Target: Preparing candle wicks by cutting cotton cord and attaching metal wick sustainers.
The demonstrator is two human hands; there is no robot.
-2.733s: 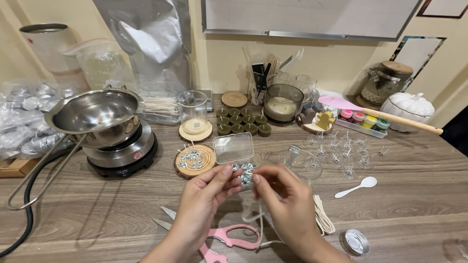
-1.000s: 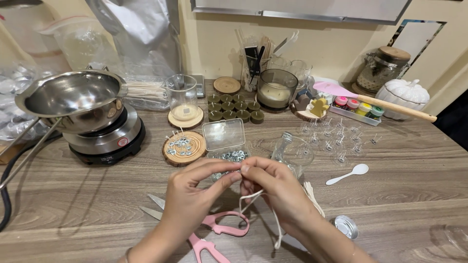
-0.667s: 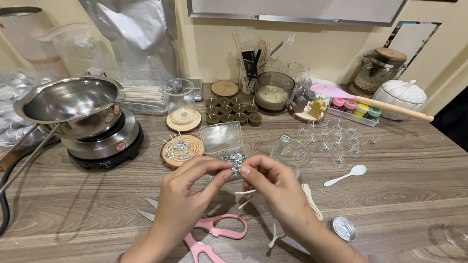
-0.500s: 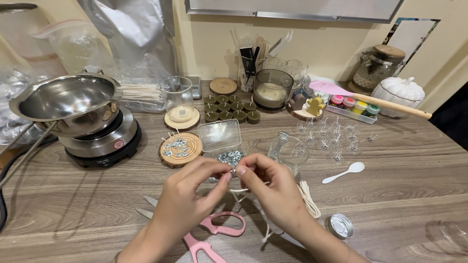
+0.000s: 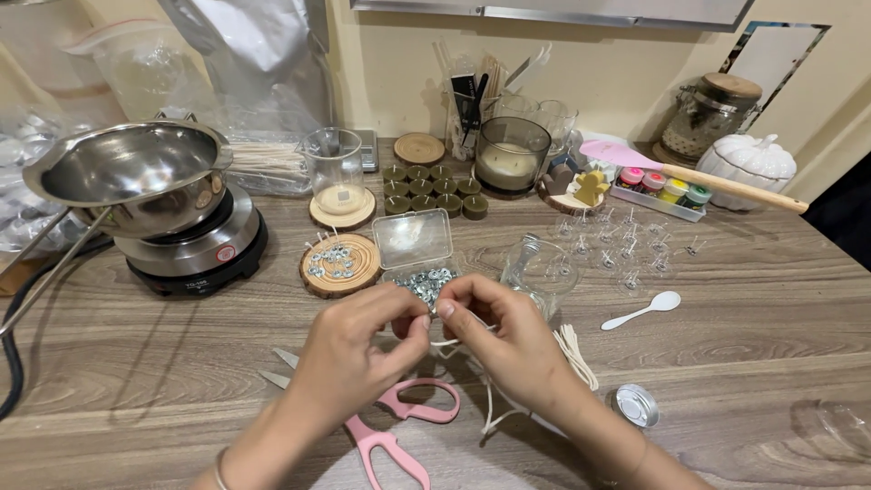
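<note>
Between both hands (image 5: 435,340), thin white wick (image 5: 490,399).

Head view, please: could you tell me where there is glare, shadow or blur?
Head view: glare on the steel pot and foil bag; soft shadows under the left hand and right hand on the table; the frame is sharp, its edges slightly bowed.

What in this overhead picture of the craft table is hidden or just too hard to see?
- Head view: whatever the left hand and right hand pinch between their fingertips is too small to tell.
- The pink scissors are partly covered by the left forearm.
- The white wick string runs under the right hand.
- The black cable is cut off by the left edge.
</note>
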